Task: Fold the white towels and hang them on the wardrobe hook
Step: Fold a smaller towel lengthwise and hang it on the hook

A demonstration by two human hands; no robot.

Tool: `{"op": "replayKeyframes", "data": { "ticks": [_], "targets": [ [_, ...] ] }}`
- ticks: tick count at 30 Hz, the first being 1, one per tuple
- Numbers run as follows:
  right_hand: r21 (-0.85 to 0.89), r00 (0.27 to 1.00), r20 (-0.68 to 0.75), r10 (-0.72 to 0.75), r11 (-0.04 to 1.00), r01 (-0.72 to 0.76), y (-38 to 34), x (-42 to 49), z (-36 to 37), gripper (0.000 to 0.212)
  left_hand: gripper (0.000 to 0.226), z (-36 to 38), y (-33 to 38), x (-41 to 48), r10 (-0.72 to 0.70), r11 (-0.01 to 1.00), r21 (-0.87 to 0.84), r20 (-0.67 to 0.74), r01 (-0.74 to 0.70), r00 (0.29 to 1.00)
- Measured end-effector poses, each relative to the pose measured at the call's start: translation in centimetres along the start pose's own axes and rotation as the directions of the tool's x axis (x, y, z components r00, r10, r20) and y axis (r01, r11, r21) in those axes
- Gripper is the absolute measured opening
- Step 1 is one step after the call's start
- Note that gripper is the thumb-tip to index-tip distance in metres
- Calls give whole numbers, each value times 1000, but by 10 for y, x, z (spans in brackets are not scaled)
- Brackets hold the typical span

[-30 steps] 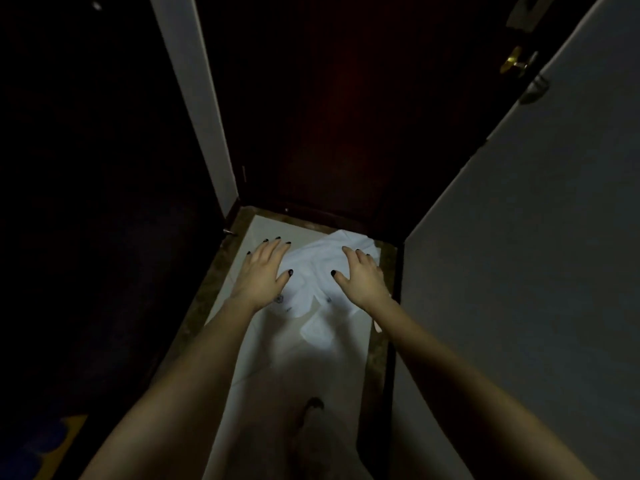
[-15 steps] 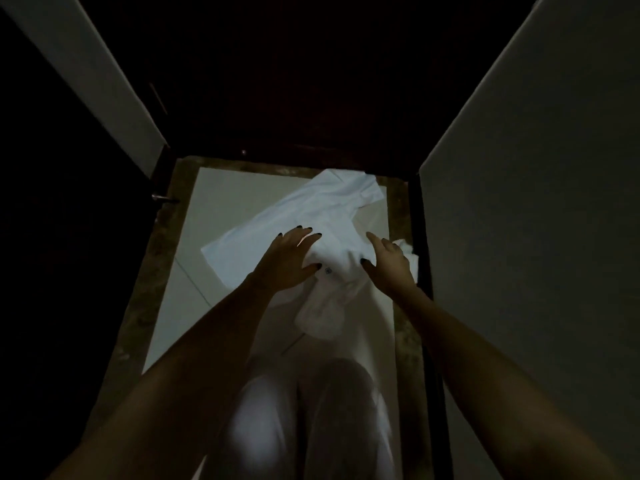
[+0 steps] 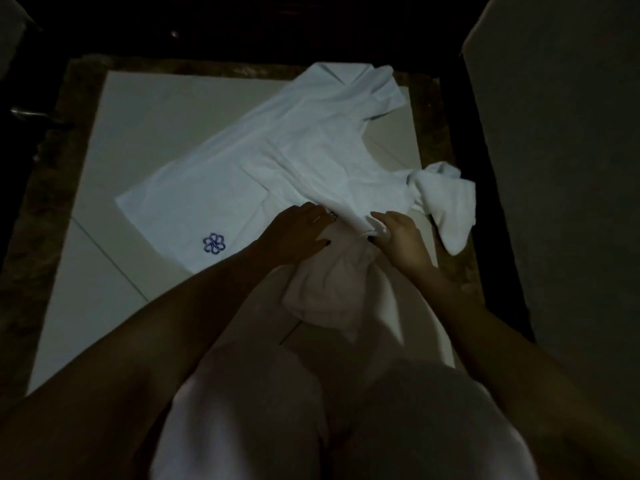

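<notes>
A white towel [image 3: 294,157] with a small blue flower mark lies spread and crumpled on the pale floor tiles [image 3: 145,109], running diagonally from near left to far right. Part of it is bunched into a loose lump [image 3: 446,206] at the right, and another bunched part [image 3: 325,289] lies under my wrists. My left hand [image 3: 298,233] lies on the towel's near edge with its fingertips tucked under a fold. My right hand [image 3: 398,233] pinches the same fold beside it. No hook is in view.
A grey wall or door panel [image 3: 561,168] stands close on the right. A dark door and threshold [image 3: 242,26] close the far end. A brown stone border [image 3: 38,188] frames the tiles on the left. My knees in pale trousers [image 3: 346,427] fill the bottom of the view.
The view has dropped closer to the floor. Both hands slid back toward me to the towel's near fold, and the right hand went from lying flat to pinching the cloth.
</notes>
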State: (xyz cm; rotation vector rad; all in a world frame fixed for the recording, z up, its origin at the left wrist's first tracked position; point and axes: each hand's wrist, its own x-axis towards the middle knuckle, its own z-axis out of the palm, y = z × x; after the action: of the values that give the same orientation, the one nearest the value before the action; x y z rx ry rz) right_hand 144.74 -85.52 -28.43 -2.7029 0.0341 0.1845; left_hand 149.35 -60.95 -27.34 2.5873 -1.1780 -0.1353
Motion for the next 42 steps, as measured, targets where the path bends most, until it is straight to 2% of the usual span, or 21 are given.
{"op": "replayKeyframes", "data": {
  "ticks": [4,6,8,13,15,18,21,23,26,29,31,36,39,42],
  "targets": [
    [-87,987,-129,-100,992,89,17,7,28,47,62,38,-3,18,-181,981,-51,81,185,980],
    [-112,974,-179,-138,987,119,24,9,36,43,70,59,-3,22,-240,967,-78,51,244,969],
    [-110,963,-226,-143,986,121,28,9,43,39,73,75,-3,21,-243,967,-76,3,242,970],
    [-78,944,-304,-131,991,112,23,15,49,31,47,75,-2,29,-233,972,-39,-156,230,960],
    [-45,930,-332,-155,988,149,18,17,42,27,36,62,-3,32,-207,976,-119,-256,181,944],
    [14,904,-389,-178,980,199,5,19,16,27,34,25,-6,27,-231,956,-252,-322,153,918],
    [71,913,-379,-148,979,189,-21,20,-29,32,28,-31,-1,26,-245,928,-351,-329,122,912],
    [89,941,-328,-86,989,122,-46,18,-66,31,26,-75,7,26,-262,911,-396,-340,116,903],
    [202,958,-278,68,979,-11,-93,6,-137,21,20,-159,28,23,-408,847,-482,-318,224,856],
    [329,941,-306,147,943,-41,-134,-12,-224,19,12,-258,55,23,-510,771,-583,-323,257,797],
    [328,938,-319,140,944,-29,-160,-26,-284,18,10,-331,76,24,-545,736,-626,-322,257,774],
    [329,974,-214,76,944,-2,-227,-69,-443,17,11,-506,138,19,-563,717,-659,-356,227,746],
    [343,985,-169,37,939,23,-269,-97,-535,15,9,-607,171,3,-610,679,-709,-399,192,685],
    [311,975,-222,14,949,57,-311,-123,-611,15,7,-705,204,-19,-623,691,-704,-465,164,629]
  ]
}}
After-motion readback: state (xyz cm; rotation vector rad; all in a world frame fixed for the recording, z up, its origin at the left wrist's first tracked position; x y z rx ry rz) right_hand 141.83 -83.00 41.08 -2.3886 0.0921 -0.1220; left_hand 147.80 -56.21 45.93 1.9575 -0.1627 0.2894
